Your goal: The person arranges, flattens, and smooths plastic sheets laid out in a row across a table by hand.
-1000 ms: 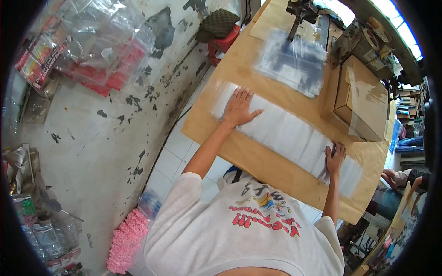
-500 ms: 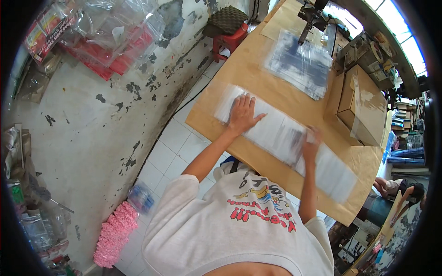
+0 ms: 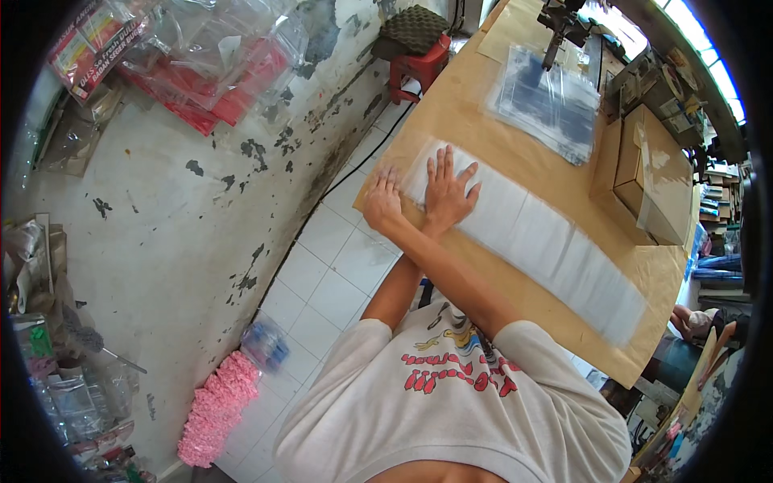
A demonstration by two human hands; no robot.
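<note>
A long translucent plastic strip lies slantwise across the brown-covered table. My left hand rests flat near its left end, fingers spread. Crossing over my left forearm, my right arm reaches to the left, and my right hand lies at the strip's left end by the table edge. Its fingers are stretched out and fairly close together. I see nothing held in either hand.
A stack of clear plastic sheets lies farther back, beneath a dark metal machine part. A cardboard box stands at the right. A red stool is by the peeling wall. Another person is at far right.
My right hand has swept from the strip's right half to its left end, crossing over my left forearm. My left hand stays on the strip, fingers spread. The view has shifted slightly.
</note>
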